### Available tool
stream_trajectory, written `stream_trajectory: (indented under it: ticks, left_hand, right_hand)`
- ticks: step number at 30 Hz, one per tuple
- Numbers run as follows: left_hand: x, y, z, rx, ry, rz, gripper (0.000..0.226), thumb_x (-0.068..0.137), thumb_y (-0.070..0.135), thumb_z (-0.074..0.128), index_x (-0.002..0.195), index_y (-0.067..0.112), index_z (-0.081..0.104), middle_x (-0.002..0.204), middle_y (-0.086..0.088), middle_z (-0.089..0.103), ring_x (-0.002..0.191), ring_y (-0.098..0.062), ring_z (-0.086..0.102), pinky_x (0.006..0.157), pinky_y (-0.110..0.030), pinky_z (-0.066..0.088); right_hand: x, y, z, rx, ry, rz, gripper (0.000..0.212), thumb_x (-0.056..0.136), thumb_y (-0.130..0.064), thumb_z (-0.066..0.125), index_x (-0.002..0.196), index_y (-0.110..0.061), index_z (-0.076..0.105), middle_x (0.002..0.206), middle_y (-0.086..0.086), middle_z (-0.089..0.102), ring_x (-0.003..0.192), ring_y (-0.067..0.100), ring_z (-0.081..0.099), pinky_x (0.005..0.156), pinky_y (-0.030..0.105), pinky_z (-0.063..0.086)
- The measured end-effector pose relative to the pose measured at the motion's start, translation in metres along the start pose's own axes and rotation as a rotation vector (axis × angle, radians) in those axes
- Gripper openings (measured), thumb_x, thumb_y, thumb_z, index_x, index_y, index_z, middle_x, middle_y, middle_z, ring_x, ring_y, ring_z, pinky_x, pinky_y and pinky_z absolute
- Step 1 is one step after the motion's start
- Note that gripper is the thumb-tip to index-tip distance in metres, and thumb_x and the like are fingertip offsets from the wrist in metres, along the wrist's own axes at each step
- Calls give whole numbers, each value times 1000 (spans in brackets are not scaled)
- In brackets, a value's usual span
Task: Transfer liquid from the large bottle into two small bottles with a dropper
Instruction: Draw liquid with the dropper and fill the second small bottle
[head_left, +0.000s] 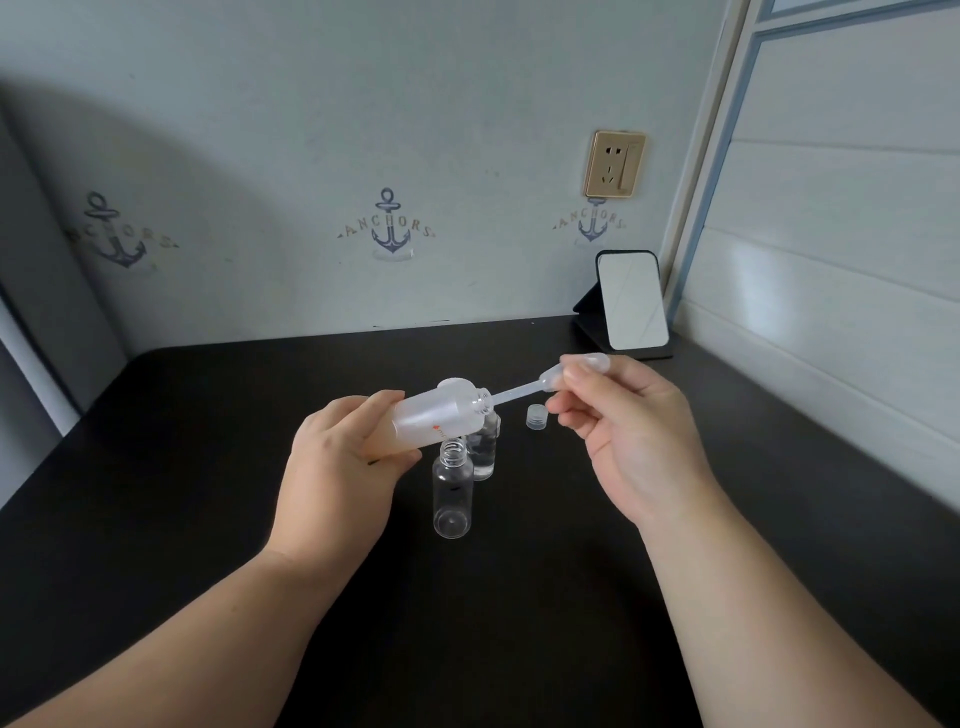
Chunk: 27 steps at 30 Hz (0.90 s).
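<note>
Both hands' fingers (574, 375) around bottle (436, 421), dropper (524, 391).

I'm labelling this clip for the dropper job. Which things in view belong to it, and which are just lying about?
In the job: large bottle, tilted in the left hand; dropper, pinched by the right hand; two small bottles; small cap.

Lying about: mirror, wall socket.

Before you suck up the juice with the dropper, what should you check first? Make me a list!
1. Large bottle gripped by left hand: ok.
2. Its cap is off: ok.
3. Dropper tip in the mouth: ok.
4. Right hand pinches the bulb: ok.
5. Front small bottle open and upright: ok.
6. Tip reaches the liquid: cannot tell.
</note>
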<state>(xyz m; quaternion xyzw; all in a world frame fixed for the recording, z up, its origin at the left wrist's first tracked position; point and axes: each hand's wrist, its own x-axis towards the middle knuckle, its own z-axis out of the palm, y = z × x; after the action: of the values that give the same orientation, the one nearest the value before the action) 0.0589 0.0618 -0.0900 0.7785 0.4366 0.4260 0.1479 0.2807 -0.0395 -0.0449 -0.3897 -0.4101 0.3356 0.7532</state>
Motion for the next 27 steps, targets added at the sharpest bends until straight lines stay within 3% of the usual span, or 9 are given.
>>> stream_trajectory:
  ticks: [5, 9, 15, 21, 27]
  left_hand:
    - [0, 1, 0, 10, -13, 5, 53, 83, 24, 79, 132, 34, 61, 120, 20, 55, 118, -9, 45, 97, -29, 39]
    - [0, 0, 1, -14, 0, -8, 54, 83, 23, 80, 132, 34, 62, 119, 21, 56, 117, -7, 44, 97, -26, 36]
    - [0, 0, -1, -32, -3, -39, 54, 83, 21, 79, 132, 34, 62, 119, 18, 57, 119, -12, 46, 97, -26, 36]
    - [2, 1, -1, -34, 16, -76, 55, 82, 22, 80, 132, 34, 61, 115, 18, 56, 115, -14, 50, 95, -28, 39]
    - [3, 2, -3, -46, 28, -111, 53, 83, 26, 78, 132, 34, 60, 113, 18, 55, 112, -14, 51, 96, -33, 44]
  right_hand:
    - [-2, 5, 4, -38, -62, 47, 9, 84, -16, 74, 91, -17, 80, 95, 13, 77, 77, 22, 73, 69, 27, 57]
    - [-1, 3, 3, 3, -44, 60, 22, 74, -29, 80, 91, -15, 80, 95, 12, 77, 77, 23, 73, 70, 27, 57]
    - [3, -1, -7, 138, 33, 59, 12, 80, -21, 73, 88, -16, 81, 89, 8, 77, 75, 18, 72, 67, 24, 56]
    - [8, -5, -19, 267, 111, 59, 15, 76, -25, 78, 85, -13, 79, 85, 3, 74, 74, 15, 70, 68, 23, 56]
    - [11, -7, -28, 421, 216, 63, 11, 89, -18, 70, 89, -8, 76, 86, 4, 74, 75, 15, 70, 69, 23, 56]
